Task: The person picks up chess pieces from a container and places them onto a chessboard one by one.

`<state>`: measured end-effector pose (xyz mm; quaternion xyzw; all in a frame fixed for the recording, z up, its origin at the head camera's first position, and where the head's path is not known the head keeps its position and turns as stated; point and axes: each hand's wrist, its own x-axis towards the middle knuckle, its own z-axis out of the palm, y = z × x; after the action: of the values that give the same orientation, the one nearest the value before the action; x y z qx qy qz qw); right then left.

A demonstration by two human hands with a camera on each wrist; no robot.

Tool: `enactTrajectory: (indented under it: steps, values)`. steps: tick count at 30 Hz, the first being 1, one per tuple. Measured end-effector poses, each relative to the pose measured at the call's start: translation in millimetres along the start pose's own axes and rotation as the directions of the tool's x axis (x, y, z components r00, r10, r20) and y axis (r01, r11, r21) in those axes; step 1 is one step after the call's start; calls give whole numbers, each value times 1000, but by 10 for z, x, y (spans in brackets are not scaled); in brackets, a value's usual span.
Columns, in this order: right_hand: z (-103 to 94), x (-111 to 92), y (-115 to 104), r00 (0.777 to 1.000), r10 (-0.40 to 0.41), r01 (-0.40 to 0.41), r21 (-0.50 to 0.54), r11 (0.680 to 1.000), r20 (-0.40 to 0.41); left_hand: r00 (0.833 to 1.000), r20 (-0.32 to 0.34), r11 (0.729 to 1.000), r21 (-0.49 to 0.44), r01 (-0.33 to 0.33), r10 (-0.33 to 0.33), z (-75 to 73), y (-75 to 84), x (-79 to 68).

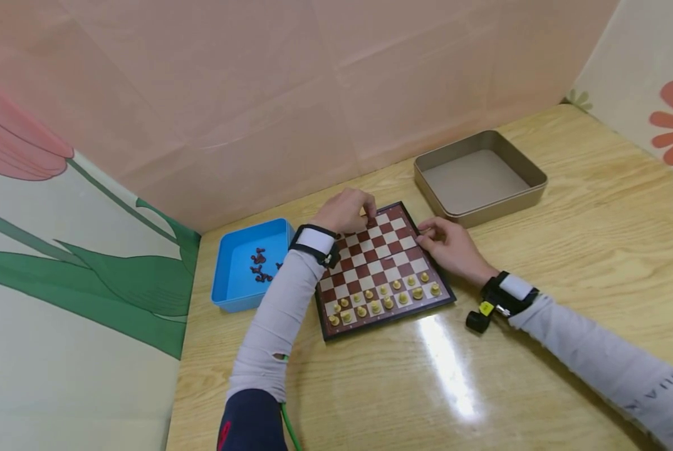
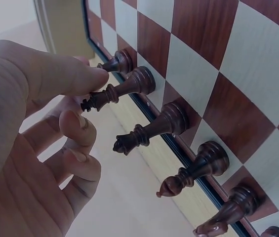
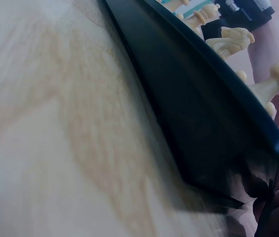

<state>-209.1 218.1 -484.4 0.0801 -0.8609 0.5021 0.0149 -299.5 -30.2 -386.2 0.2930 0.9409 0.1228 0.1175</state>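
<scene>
In the head view my left hand (image 1: 346, 212) is over the far edge of the chessboard (image 1: 390, 263). Its thumb and index finger pinch the top of a dark chess piece (image 2: 121, 62) standing on the edge row. Beside that piece are a dark king (image 2: 129, 86), partly behind the thumb, a dark queen (image 2: 171, 121) and a dark bishop (image 2: 208, 160). My right hand (image 1: 452, 247) rests at the board's right side, fingers loosely bent, thumb at the rim. Light chess pieces (image 1: 402, 298) fill the two near rows.
Left of the board, a blue tray (image 1: 229, 304) holds several dark pieces (image 1: 259, 257). A beige open box (image 1: 489, 210) stands at the back right. The wooden table (image 1: 370, 388) meets a pink-covered wall (image 1: 257, 125) behind.
</scene>
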Motion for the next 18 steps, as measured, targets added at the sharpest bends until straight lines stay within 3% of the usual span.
enactTrajectory:
  steps: [18]
  values:
    - [-33, 4, 4, 1000, 7, -8, 17, 1000, 11, 1000, 1, 1000, -6, 7, -7, -38, 64, 1]
